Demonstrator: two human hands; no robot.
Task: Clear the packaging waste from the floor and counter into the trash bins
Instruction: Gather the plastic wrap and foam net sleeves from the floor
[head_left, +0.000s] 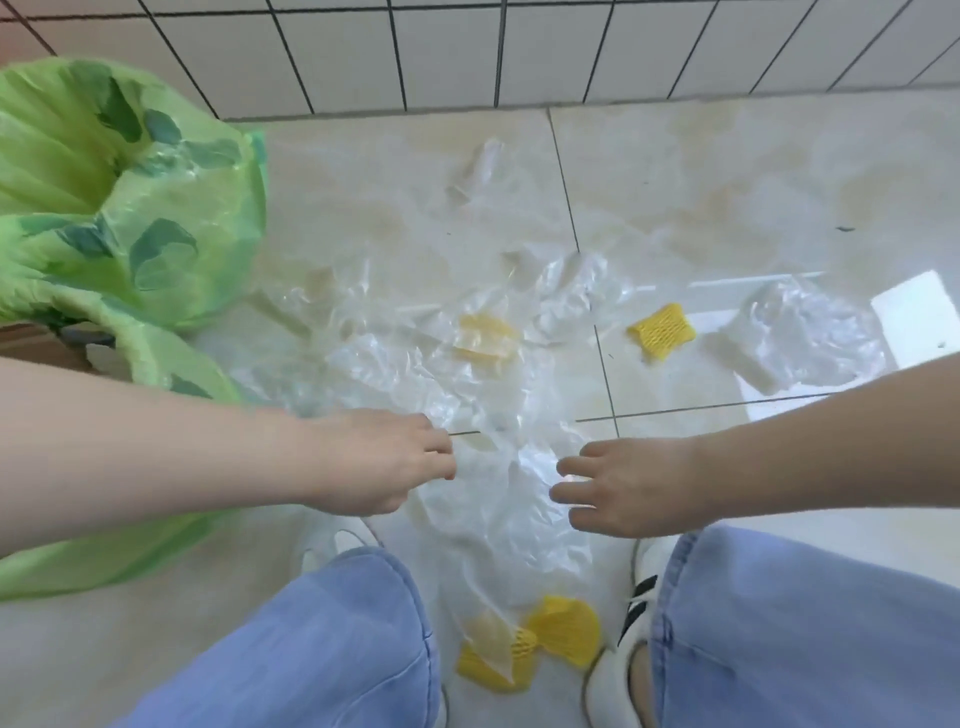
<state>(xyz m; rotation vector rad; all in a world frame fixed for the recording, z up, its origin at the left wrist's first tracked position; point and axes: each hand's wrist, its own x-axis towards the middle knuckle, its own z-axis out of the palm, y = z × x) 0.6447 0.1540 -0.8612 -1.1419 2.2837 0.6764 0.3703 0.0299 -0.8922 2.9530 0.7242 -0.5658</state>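
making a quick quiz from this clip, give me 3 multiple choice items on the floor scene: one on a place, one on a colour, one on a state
1. Where is the green-lined bin?
A. to the person's left, by the tiled wall
B. between the feet
C. far right

2. What colour are the foam nets on the floor?
A. red
B. yellow
C. blue

3. What is the right hand doing?
A. gripping a foam net
B. fist clenched
C. open, fingers spread over the clear plastic film

Answers:
1 A, the bin stands at the left edge near the wall.
2 B, each net is bright yellow.
3 C, its fingers are straight and hold nothing.
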